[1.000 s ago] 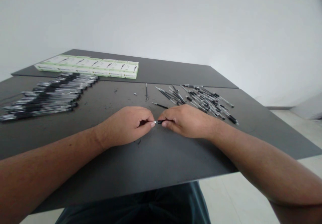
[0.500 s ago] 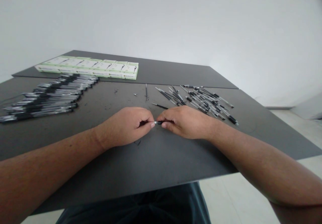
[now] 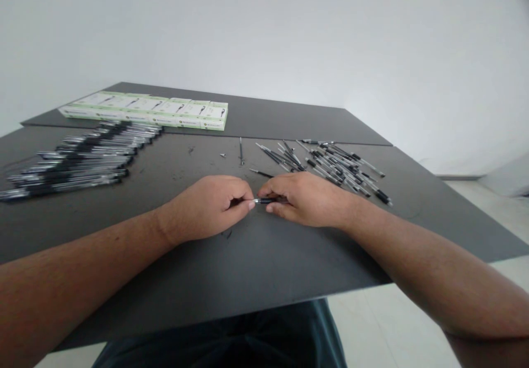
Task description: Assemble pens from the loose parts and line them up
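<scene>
A pen point(image 3: 264, 200) with a black grip and a silvery tip lies level between my hands, a little above the dark table. My left hand point(image 3: 215, 205) pinches its tip end between thumb and forefinger. Around the black grip curl the thumb and fingers of my right hand point(image 3: 303, 198), which hides the pen's rear part. A small gap shows between the right thumb and the barrel, so how firmly that hand grips is hard to see. Just beyond the right fingers lies a dark refill point(image 3: 261, 173) on the table.
Finished-looking pens point(image 3: 88, 156) form a long row at the left. Behind them stand white and green boxes point(image 3: 182, 115). Clear barrels with black grips point(image 3: 347, 167) are heaped at the right, beside several refills point(image 3: 281, 156). A tiny tip point(image 3: 223, 155) and another refill point(image 3: 241, 150) lie mid-table.
The right thumb and fingers have loosened slightly and shifted on the pen, so more of the black grip shows. My left hand keeps its pinch in nearly the same place.
</scene>
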Tool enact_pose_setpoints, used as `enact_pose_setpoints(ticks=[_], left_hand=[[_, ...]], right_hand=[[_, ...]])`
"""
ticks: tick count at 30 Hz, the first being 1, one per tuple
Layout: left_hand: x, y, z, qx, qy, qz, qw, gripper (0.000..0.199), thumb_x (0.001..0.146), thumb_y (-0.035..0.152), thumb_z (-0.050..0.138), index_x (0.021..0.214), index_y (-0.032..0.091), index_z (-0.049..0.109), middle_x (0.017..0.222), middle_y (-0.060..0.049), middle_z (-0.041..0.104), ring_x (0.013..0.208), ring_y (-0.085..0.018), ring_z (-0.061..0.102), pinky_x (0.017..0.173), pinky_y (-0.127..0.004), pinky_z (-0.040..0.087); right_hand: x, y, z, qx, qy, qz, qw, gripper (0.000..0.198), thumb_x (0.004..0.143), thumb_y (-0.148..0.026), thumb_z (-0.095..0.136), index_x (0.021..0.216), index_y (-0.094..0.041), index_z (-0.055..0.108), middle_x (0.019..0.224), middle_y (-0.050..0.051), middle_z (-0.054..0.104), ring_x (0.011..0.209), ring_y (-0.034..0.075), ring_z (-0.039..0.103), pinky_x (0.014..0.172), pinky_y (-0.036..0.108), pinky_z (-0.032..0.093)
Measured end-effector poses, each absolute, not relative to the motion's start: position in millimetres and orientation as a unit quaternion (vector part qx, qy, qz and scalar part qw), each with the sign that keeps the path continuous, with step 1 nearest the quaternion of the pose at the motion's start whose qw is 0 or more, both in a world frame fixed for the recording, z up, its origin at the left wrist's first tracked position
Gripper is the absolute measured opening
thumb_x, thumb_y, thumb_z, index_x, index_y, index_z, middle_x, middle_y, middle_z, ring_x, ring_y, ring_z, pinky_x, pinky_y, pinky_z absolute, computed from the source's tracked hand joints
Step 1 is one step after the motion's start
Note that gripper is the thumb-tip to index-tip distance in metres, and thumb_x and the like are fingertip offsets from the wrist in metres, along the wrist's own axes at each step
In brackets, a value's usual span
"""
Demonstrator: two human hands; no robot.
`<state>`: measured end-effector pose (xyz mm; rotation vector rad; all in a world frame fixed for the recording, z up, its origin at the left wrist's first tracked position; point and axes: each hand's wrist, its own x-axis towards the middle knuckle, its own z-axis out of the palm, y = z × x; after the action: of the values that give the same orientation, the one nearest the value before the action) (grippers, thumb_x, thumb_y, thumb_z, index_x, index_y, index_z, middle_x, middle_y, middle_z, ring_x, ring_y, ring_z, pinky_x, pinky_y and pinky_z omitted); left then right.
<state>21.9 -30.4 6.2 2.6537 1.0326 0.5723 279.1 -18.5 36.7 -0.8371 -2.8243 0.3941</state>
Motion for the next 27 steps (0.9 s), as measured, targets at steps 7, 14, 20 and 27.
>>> enact_pose_setpoints(ticks=[7,14,20,27], left_hand=[[20.9,-29.8,4.3,0.906,0.351,0.205,0.118,0.026,0.103,0.033,0.054,0.087,0.022,0.072,0.080,0.000,0.073,0.076,-0.017,0.066,0.071,-0.030,0.042],[21.7,-30.0,5.3,0.907,0.351,0.203,0.113,0.026,0.102,0.032,0.054,0.087,0.022,0.072,0.080,0.000,0.072,0.075,-0.017,0.066,0.071,-0.030,0.042],[22.0,-30.1,5.0,0.909,0.349,0.196,0.121,0.025,0.102,0.033,0.054,0.089,0.022,0.072,0.081,-0.001,0.073,0.076,-0.017,0.066,0.072,-0.030,0.042],[21.7,-29.0,3.2,0.908,0.350,0.196,0.116,0.025,0.102,0.033,0.055,0.089,0.022,0.072,0.081,-0.001,0.073,0.076,-0.018,0.066,0.072,-0.031,0.042]], right_hand=[[278.9,-19.4,36.8,-0.281,-0.948,0.133,0.065,0.027,0.106,-0.022,0.058,0.126,-0.017,0.075,0.118,0.011,0.082,0.107,0.026,0.076,0.092,0.036,0.052],[279.6,-18.3,36.5,-0.289,-0.945,0.123,0.095,0.026,0.100,-0.020,0.068,0.125,-0.016,0.075,0.110,0.009,0.081,0.101,0.024,0.074,0.090,0.034,0.051],[279.4,-17.9,35.0,-0.249,-0.956,0.132,0.079,0.024,0.107,-0.020,0.056,0.120,-0.017,0.076,0.113,0.011,0.081,0.103,0.024,0.075,0.091,0.035,0.053],[279.8,-18.0,36.2,-0.263,-0.953,0.123,0.088,0.026,0.101,-0.020,0.066,0.126,-0.016,0.075,0.115,0.011,0.081,0.108,0.027,0.075,0.094,0.037,0.053]])
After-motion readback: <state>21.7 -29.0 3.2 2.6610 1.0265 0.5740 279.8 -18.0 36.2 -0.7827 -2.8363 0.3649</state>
